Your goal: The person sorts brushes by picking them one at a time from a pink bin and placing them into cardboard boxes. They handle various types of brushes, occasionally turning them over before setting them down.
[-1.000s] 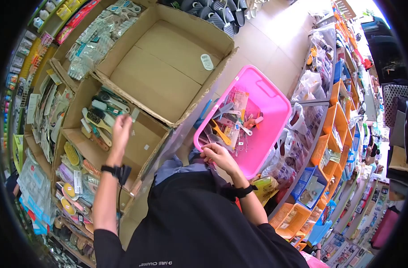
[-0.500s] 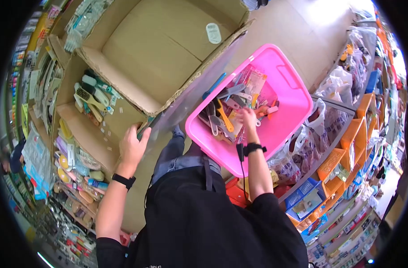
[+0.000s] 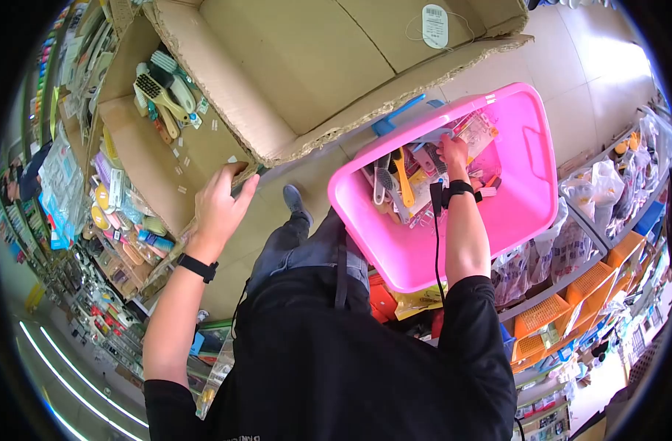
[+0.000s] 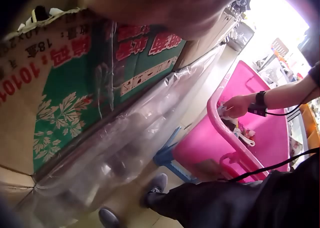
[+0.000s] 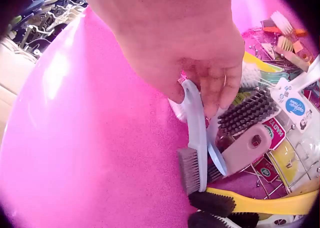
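In the head view my right hand point(image 3: 454, 156) reaches down into a pink plastic tub point(image 3: 523, 202). Its thumb and fingers pinch the handle end of a light blue brush point(image 5: 198, 120), whose grey bristles show in the right wrist view. Around it lie a dark-bristled brush point(image 5: 250, 110), a pink-handled brush point(image 5: 248, 147) and a yellow-handled brush point(image 5: 270, 204). My left hand point(image 3: 220, 206) grips the corner edge of a cardboard box point(image 3: 146, 162), fingers over the rim and thumb apart. Several brushes point(image 3: 162, 95) are heaped at the box's far end.
A larger cardboard box point(image 3: 277, 66) with a white tag point(image 3: 434, 26) stands ahead. Under the tub is a blue stool point(image 4: 167, 155). Racks of orange baskets point(image 3: 542, 316) and bagged goods line the right; packaged brushes fill the left.
My left hand has come from above the brushes to the box edge. My right hand has left the tub's near rim, reached inside and moved toward the far side, where it pinches the brush.
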